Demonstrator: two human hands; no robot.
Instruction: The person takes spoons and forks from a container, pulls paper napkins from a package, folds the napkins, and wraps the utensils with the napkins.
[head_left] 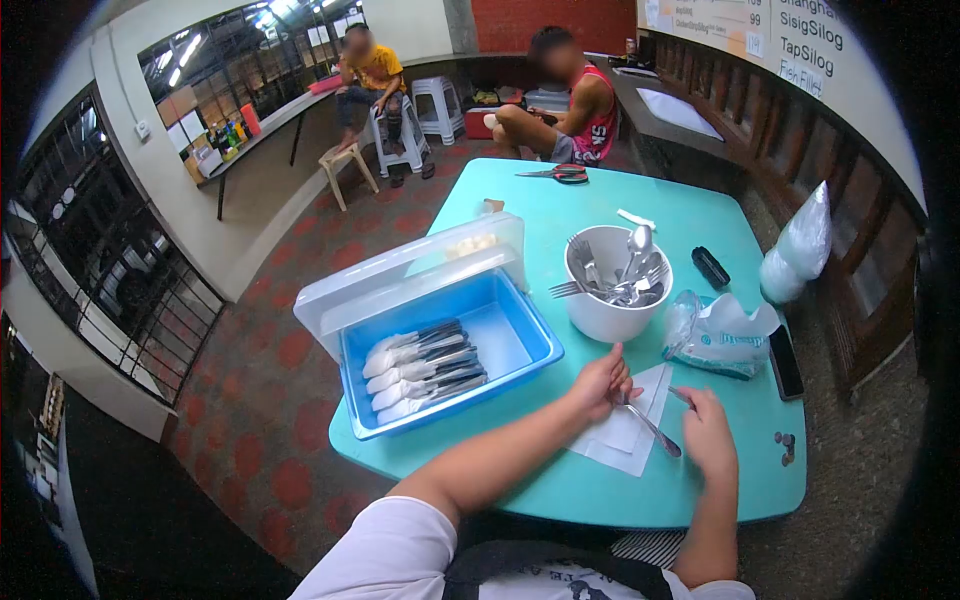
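My left hand (pixel 603 385) is closed at the handle end of a metal spoon (pixel 655 430), whose bowl points toward me. Under the spoon lies a white paper napkin (pixel 625 445), flat on the table. To its right, my right hand (pixel 708 430) is pinched; a thin greyish piece shows at its fingertips, too small to name. Just beyond my hands stands a white bucket (pixel 605 320) filled with loose forks and spoons (pixel 625 270). On the left, a blue bin (pixel 450 400) with a raised clear lid (pixel 400 275) contains several napkin-wrapped utensil sets (pixel 420 370).
A tissue pack (pixel 720 335), a black phone (pixel 786 365), coins (pixel 786 447) and a black case (pixel 710 268) lie on the turquoise table's right (pixel 560 495). Scissors (pixel 560 174) rest at the far edge, a plastic-wrapped bundle (pixel 797 250) at the right. Two people sit beyond.
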